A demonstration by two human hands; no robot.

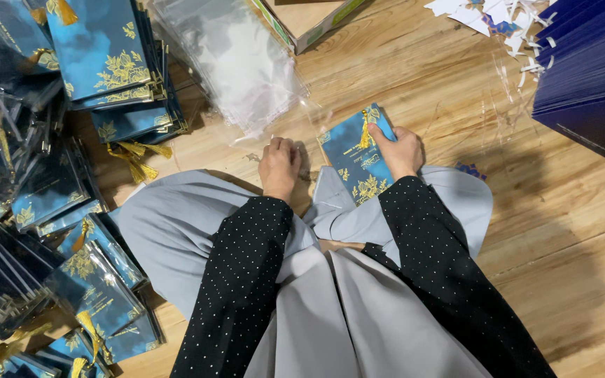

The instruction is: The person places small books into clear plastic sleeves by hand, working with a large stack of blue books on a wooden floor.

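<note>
A blue card (355, 157) with gold flower print and a gold tassel lies on the wooden floor in front of my knees. My right hand (399, 150) rests on its right edge, thumb pressed on the card near the tassel. My left hand (279, 166) is curled with the fingers down on the floor, just left of the card, at the near edge of a pile of clear plastic sleeves (229, 59). Whether those fingers pinch a sleeve I cannot tell. Both arms wear black sleeves with white dots over a grey skirt.
Stacks of matching blue cards (110, 59) sit at the upper left, and sleeved ones (71, 280) spread down the left side. A tall dark blue stack (589, 77) stands at the upper right beside white paper scraps (498, 21). A cardboard box (309, 21) lies at the top.
</note>
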